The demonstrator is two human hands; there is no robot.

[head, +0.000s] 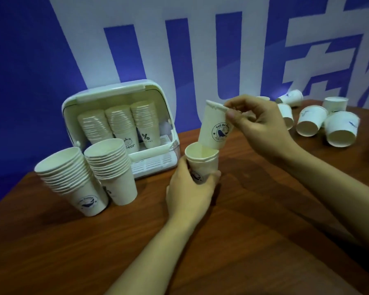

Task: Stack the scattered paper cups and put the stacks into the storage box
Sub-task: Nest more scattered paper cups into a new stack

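The brown table [232, 241] fills the lower frame, with the white storage box [119, 128] standing open at the left of centre, three stacks already upright inside it. Just in front of it, at lower left, two finished stacks [87, 177] lean against each other on the wood, waiting to go in. At the upper right edge the loose cups [320, 122] lie scattered, most on their sides.

In the middle, my left hand [190, 192] wraps round the short stack I'm building [201, 161], fingers curled about its lower wall. My right hand [262, 126] pinches the rim of a single cup [215, 126] between thumb and fingertips, its base just entering the mouth of the stack, tilted a little.

These cups look nearly weightless and thin-walled; I judge a squeeze at mid-wall would buckle them, so the rolled rim is the stiffest place to pinch. The tall stacks should be firmer but liable to bend or slide apart, so I'd grip them low, around the bottom cup.
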